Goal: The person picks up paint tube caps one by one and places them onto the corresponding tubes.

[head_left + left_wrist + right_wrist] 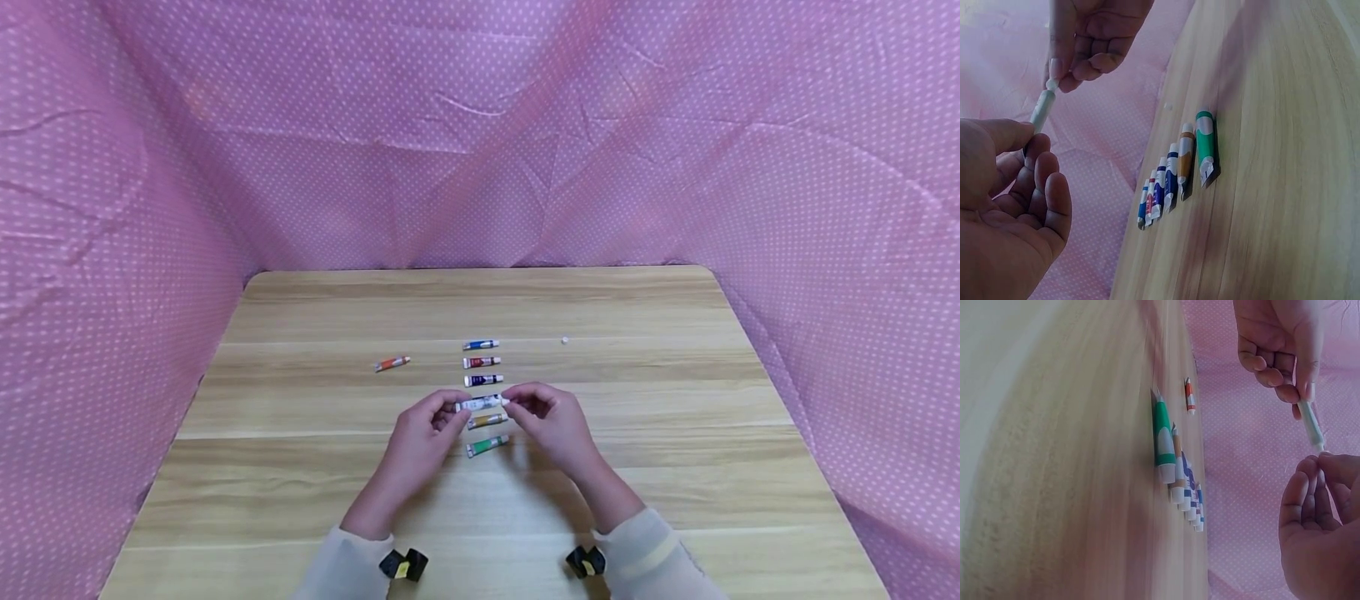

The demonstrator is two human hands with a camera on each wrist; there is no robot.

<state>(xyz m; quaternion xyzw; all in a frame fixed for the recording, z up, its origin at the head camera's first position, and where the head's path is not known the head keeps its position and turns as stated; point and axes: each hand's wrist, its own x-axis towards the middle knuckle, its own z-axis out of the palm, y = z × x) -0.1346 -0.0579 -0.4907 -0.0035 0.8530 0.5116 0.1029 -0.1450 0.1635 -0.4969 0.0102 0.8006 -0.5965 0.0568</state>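
Held above the table is a white paint tube (482, 403), its crimped end pinched between the thumb and forefinger of my left hand (425, 429). My right hand (551, 421) pinches the small white cap (1052, 84) at the tube's other end. Below the hands, a column of paint tubes lies on the wood: blue (481, 344), red (482, 362), violet (483, 380), ochre (487, 422) and green (487, 447). A dark blue tube (1171, 169) also lies in that column, mostly covered by the held tube in the head view.
An orange paint tube (392, 364) lies alone left of the column. To the right, farther back, sits a small white piece (565, 340), like a cap. Pink dotted cloth (480, 167) hangs around the back and sides of the wooden table (300, 483).
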